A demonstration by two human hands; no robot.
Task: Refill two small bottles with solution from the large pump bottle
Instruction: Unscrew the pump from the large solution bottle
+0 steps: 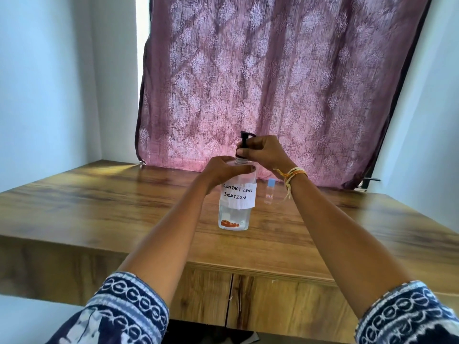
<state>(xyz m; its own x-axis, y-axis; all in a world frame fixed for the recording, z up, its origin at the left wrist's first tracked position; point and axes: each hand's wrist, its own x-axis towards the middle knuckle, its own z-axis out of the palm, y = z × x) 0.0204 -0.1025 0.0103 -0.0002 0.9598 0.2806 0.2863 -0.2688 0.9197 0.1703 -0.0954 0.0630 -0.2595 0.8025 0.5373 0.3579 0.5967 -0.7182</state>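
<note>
While both my patterned sleeves [129, 306] sit lowest and nearest in view, forearms reach out over the front edge of the wooden table [99, 207] toward the middle of its top. Large pump bottle [235, 209] stands upright there, clear, liquid in the lower part, paper label [238, 194] hand-lettered "CONTACT LENS SOLUTION". Left hand [224, 170] wrapped around the shoulder of the bottle, fingers curled on it, holding it steady. Right hand [263, 152], thread bracelet [293, 173] at the wrist, pinches the black collar of the pump head [244, 140] at the neck, thumb and fingers closed on it; nozzle pokes up above my knuckles. Judgement: step in hand is unscrewing or loosening the pump, not dispensing, since no small bottle sits under the spout. Just behind and to the right of the big bottle, apart from it, stands one small bottle [270, 192], clear, blue cap on. Second small bottle not visible; may be hidden behind my hands or the big bottle, cannot tell. Nothing refilled yet, as far as I can judge. Next move calls for a firm counter-hold with the left while the right turns the collar, then uncapping the small bottle and bringing it close. Farther back: mauve patterned curtain [273, 83] against pale walls.
</note>
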